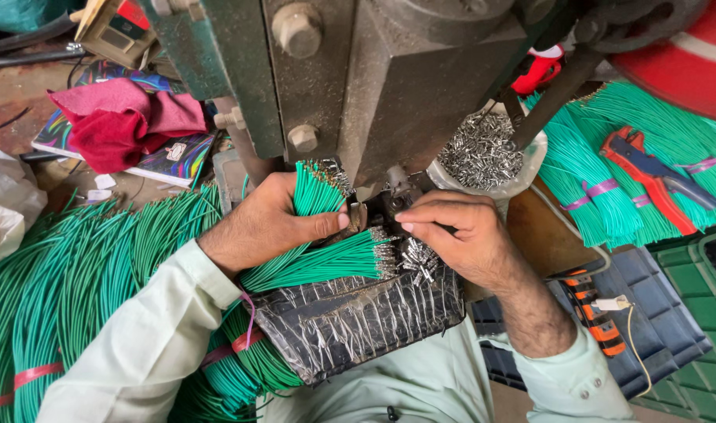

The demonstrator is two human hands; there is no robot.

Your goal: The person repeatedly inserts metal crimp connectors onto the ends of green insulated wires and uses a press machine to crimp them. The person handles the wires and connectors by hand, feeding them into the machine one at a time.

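left hand (268, 223) clamped round one bunch green wires (315, 196); right hand (452, 231) pinching at terminals (419, 258), can't tell what's held; two red cutters (656, 176).

Head view — steeply downward, close

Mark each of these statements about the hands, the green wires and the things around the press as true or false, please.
1. The left hand grips a bundle of green wires. True.
2. The right hand holds the orange-and-grey hand tool. False: that tool lies apart on the tied green bundles at right; the right hand is at the press, its fingertips near the small metal terminals.
3. A bag of metal terminals sits behind the right hand. True.
4. The cloth on the book is blue. False: it is red and pink.
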